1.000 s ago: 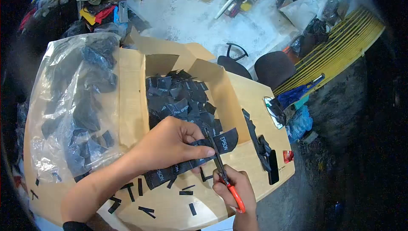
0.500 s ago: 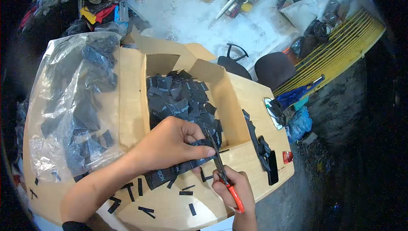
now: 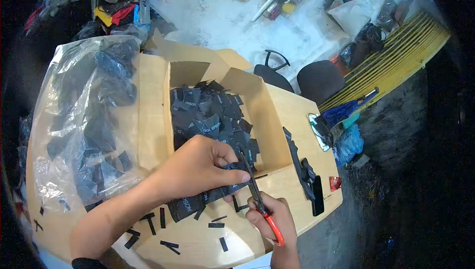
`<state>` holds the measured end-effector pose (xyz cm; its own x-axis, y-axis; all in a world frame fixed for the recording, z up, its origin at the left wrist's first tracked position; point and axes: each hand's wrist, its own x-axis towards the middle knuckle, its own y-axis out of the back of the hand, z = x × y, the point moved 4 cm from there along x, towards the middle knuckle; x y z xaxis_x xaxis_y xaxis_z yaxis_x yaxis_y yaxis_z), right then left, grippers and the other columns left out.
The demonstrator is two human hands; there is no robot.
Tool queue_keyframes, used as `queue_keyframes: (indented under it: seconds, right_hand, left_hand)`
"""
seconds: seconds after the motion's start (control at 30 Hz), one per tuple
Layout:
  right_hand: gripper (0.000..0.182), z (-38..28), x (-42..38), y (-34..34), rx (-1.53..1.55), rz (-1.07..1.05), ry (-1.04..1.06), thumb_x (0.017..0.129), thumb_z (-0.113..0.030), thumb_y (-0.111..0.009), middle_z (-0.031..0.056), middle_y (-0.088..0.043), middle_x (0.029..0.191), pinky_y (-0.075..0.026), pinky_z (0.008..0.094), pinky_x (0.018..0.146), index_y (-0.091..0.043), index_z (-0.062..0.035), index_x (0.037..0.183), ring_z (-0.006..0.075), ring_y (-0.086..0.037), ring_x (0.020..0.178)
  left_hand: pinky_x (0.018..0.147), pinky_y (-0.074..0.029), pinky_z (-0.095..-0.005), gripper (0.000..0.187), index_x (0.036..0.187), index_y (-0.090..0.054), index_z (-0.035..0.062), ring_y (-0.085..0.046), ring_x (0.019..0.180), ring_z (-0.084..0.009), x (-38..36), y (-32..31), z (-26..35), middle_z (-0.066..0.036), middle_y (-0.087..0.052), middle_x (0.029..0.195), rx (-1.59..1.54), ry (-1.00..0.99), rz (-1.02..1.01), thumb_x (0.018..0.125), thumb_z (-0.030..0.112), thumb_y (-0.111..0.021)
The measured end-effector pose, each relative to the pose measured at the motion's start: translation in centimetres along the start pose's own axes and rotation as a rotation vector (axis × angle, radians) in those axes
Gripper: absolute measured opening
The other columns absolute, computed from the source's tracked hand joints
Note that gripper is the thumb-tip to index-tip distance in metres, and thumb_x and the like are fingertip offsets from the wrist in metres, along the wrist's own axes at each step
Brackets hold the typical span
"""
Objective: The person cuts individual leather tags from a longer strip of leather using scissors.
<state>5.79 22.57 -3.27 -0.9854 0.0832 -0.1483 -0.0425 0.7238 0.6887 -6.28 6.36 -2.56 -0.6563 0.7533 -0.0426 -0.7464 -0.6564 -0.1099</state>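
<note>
My left hand (image 3: 213, 165) pinches a piece of black printed fabric (image 3: 235, 176) between thumb and fingers, in front of the cardboard box. Red-handled scissors (image 3: 257, 197) are in my right hand (image 3: 272, 217), their blades pointing up and away beside the held piece, close to my left thumb. Inside the open cardboard box (image 3: 272, 130) lies a heap of black fabric pieces (image 3: 208, 113) with white EPSON lettering. More black lettered fabric (image 3: 185, 208) shows under my left hand at the box's near side. Narrow black offcuts (image 3: 162, 218) are scattered on the wooden table nearby.
A clear plastic bag (image 3: 89, 120) with dark pieces covers the left of the wooden table (image 3: 151, 91). To the right lie black strips (image 3: 297, 157), a phone (image 3: 318, 197) and a small red packet (image 3: 335, 183). Beyond stand a dark chair (image 3: 320, 81) and a yellow slatted rack (image 3: 391, 61).
Almost nothing differs. The scissors and both hands keep nearly the same place, with the held fabric piece shifted very slightly.
</note>
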Motion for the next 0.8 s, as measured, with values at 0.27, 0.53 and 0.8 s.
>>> queue_keyframes:
  seconds: [0.27, 0.53, 0.8]
  right_hand:
    - [0.028, -0.2, 0.0, -0.2, 0.008, 0.008, -0.025, 0.077, -0.028, -0.071, 0.0101, -0.047, 0.052, -0.041, 0.0302, 0.052, -0.055, -0.0047, 0.08, 0.0202, -0.047, 0.048]
    - [0.051, 0.4, 0.3, 0.0, 0.557, 0.096, 0.037, 0.08, -0.053, -0.063, -0.0025, -0.047, 0.058, -0.031, 0.021, 0.046, -0.052, -0.0024, 0.082, 0.0057, -0.04, 0.049]
    - [0.026, -3.7, 0.7, 2.9, 0.682, 0.216, 0.244, 0.078, -0.007, -0.069, 0.0015, -0.056, 0.077, -0.042, 0.0196, 0.062, -0.052, -0.0013, 0.097, 0.0077, -0.053, 0.07]
  left_hand:
    - [0.054, -0.045, -0.0213, 0.022, 0.074, -0.062, -0.004, -0.059, 0.058, -0.0056, 0.0, 0.0, 0.1, -0.008, -0.066, 0.065, -0.007, 0.02, 0.002, 0.08, 0.016, -0.07]
    - [0.054, -0.045, -0.0208, 0.021, 0.079, -0.063, -0.0036, -0.06, 0.059, -0.0061, 0.0, -0.2, 0.2, -0.008, -0.065, 0.065, -0.008, 0.018, -0.024, 0.082, 0.017, -0.068]
    - [0.059, -0.048, -0.025, 0.038, 0.11, -0.055, 0.0016, -0.065, 0.066, -0.0134, -1.3, -1.8, 2.4, -0.008, -0.066, 0.07, 0.203, -0.15, 0.014, 0.078, 0.015, -0.072]
